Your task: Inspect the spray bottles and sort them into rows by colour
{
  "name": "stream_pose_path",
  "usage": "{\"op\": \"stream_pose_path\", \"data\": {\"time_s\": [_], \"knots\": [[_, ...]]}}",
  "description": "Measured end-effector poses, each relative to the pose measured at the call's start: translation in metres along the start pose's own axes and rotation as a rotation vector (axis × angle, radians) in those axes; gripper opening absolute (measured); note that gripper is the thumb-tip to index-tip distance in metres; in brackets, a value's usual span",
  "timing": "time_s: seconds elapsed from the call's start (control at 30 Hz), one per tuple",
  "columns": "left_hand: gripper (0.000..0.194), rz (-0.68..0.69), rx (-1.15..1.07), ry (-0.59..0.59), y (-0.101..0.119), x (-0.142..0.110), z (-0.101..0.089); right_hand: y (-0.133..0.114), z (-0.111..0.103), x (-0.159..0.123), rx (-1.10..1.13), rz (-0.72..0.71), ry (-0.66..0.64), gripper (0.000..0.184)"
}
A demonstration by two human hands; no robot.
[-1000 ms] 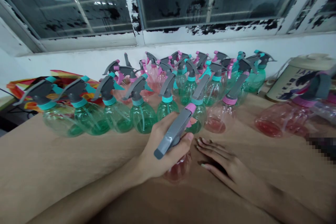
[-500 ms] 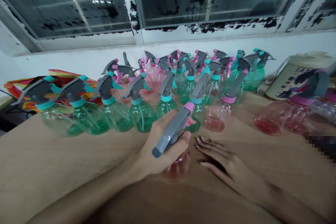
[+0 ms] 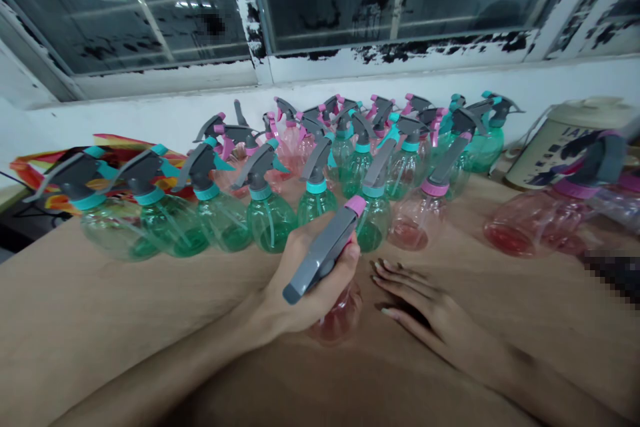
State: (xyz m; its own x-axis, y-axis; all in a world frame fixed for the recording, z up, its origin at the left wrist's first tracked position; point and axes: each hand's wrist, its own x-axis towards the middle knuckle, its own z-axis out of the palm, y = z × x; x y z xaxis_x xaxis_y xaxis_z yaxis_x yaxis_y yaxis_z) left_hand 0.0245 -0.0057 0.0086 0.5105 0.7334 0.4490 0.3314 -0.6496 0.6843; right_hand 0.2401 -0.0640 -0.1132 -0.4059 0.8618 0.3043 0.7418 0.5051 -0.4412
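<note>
A spray bottle [image 3: 337, 323] with a pink-tinted clear body stands on the table in front of me. My left hand [image 3: 307, 273] is wrapped round its neck and grey trigger head, whose pink nozzle [image 3: 356, 205] points away from me. Most of the trigger and the collar are hidden by the fingers. My right hand [image 3: 420, 303] lies palm down on the tabletop, fingers stretched out, just right of this bottle and apart from it. Beyond both hands runs a row of spray bottles with green-tinted bodies [image 3: 270, 223] and teal collars, plus a pink one [image 3: 415, 227].
Several more pink and green spray bottles [image 3: 360, 163] crowd the back of the wooden table [image 3: 165, 307]. At right are a tilted-looking pink spray bottle [image 3: 525, 223] and a cream printed container [image 3: 555, 140]. A red-orange patterned bag [image 3: 120, 143] lies at far left, below the windows.
My left fingers have drawn in toward the bottle's neck, and the pink trigger shows less. The spray head has shifted slightly left and down. My right hand has stayed put.
</note>
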Motion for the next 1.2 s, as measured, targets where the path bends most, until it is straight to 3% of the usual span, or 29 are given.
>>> {"op": "stream_pose_path", "data": {"time_s": [0.13,0.4,0.8,1.03,1.2], "knots": [[0.007,0.033,-0.019,-0.01,-0.0016,-0.0002,0.0002,0.002,0.0015,-0.0003,-0.018,0.006,-0.017,0.048],[0.021,0.011,-0.038,0.0,-0.0028,-0.0045,0.0027,-0.0027,-0.002,0.0004,-0.009,0.021,-0.014,0.048],[0.017,0.032,-0.062,0.022,-0.0023,-0.0029,0.0042,-0.0026,-0.0015,0.0005,-0.004,0.006,0.015,0.048],[0.003,0.025,-0.09,0.047,-0.0018,-0.0019,0.0058,-0.002,-0.0012,0.0004,-0.015,0.006,-0.01,0.047],[0.008,0.01,-0.062,0.011,-0.0026,-0.0025,0.0048,-0.0002,0.0002,0.0008,-0.006,-0.008,0.002,0.048]]}}
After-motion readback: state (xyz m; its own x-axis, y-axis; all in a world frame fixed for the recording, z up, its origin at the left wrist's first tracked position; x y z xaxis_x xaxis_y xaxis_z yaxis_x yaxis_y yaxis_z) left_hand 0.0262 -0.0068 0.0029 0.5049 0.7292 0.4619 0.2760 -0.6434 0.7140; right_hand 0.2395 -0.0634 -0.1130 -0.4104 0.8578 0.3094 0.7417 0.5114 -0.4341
